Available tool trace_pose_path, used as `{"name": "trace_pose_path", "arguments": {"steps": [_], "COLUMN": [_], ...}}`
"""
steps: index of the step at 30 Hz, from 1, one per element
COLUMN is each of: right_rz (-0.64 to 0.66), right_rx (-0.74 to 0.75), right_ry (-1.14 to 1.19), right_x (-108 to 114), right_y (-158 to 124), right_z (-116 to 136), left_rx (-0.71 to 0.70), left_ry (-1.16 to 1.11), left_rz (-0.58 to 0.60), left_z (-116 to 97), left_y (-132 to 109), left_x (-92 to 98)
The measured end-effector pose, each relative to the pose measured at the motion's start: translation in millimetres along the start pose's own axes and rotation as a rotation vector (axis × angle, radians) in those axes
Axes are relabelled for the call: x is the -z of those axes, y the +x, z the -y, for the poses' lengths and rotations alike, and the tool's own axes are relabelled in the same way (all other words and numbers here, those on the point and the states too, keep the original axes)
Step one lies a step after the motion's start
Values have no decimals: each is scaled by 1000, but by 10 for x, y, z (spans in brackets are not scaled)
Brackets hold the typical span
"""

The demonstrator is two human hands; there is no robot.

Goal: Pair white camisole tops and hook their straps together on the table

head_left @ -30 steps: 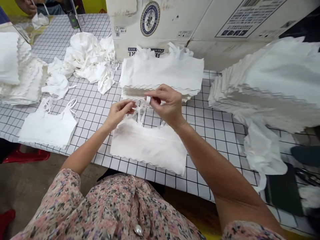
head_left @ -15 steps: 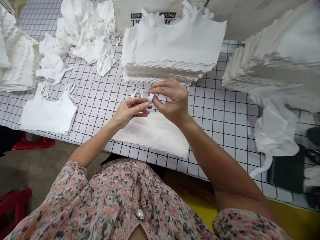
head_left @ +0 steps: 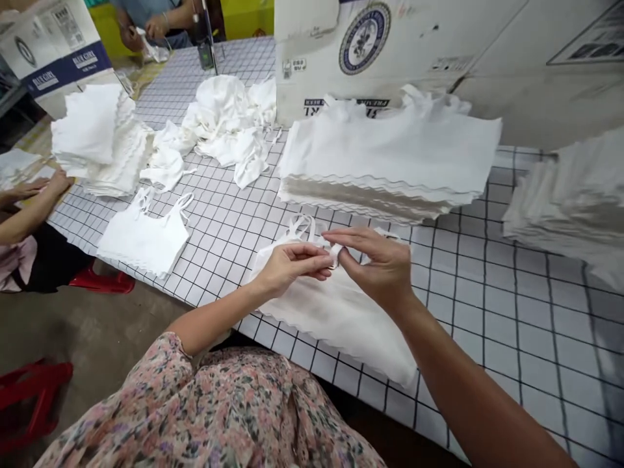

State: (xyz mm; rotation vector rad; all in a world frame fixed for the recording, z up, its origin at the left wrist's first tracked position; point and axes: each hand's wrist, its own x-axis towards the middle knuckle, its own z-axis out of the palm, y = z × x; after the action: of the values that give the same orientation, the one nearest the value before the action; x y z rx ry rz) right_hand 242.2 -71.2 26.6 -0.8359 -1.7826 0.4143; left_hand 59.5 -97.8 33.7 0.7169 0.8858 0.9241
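Observation:
A white camisole top (head_left: 336, 315) with a wavy hem lies flat in front of me on the checked tablecloth. Above its upper edge, my left hand (head_left: 295, 266) pinches a small loop of white strap (head_left: 335, 255). From the other side, my right hand (head_left: 373, 263) grips the same loop between thumb and fingers. Both hands nearly touch, and the strap's far end is hidden behind them. Just beyond my hands stands a tall stack of white tops (head_left: 385, 149). To the left, a finished-looking white top (head_left: 143, 234) with looped straps rests by itself.
Crumpled white garments (head_left: 224, 123) lie farther back. At left stands another fabric stack (head_left: 97, 136), with a person's arm (head_left: 34, 201) beside it. A large carton (head_left: 409, 45) closes off the back; more folded fabric (head_left: 575, 201) sits right. Another person's hands (head_left: 146, 29) hold white cloth at the far end.
My view has swung up and left, bringing the other people and more of the cartons into sight. Both hands keep their pinch on the strap loop with little change.

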Motion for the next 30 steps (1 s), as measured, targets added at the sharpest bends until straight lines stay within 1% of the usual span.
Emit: {"name": "trace_pose_path", "arguments": {"steps": [2,4,5,6,8,10,13,15,16,18,20,22,24,27,30], "right_rz": [91,239,298,330,318,276,202,157,156,207,301,380,421,450,472], "right_rx": [-94,-251,-336,-410,-489,-499,-523,-548,-550,-521,-471,-428,-403,-379,-362], "right_ry": [67,190,239,260,238,204,206,187,169,116,55,5,-27,-47,-53], "right_x": [58,133,165,188,202,181,130,114,114,125,127,103,52,-34,-90], "right_y": [-2,0,4,10,26,42,42,19,2,-44,-102,-165,-228,-301,-344], "right_z": [29,59,73,88,124,167,227,245,244,220,172,112,48,-37,-89], "left_rx": [-48,-123,-167,-211,-297,-374,-471,-527,-546,-536,-446,-347,-300,-313,-325], "left_ry": [45,126,173,221,304,364,447,574,688,1000,1306,1471,1501,1452,1410], "left_rz": [-5,-1,-4,-10,-26,-29,-3,5,5,-5,-22,-42,-53,-55,-27], "left_z": [-31,-80,-103,-123,-142,-137,-112,-106,-106,-102,-81,-41,3,51,76], "left_y": [-29,-48,-51,-52,-46,-34,-20,-32,-47,-92,-141,-172,-177,-150,-118], "left_x": [8,19,23,26,24,23,63,136,185,297,399,465,491,495,499]}}
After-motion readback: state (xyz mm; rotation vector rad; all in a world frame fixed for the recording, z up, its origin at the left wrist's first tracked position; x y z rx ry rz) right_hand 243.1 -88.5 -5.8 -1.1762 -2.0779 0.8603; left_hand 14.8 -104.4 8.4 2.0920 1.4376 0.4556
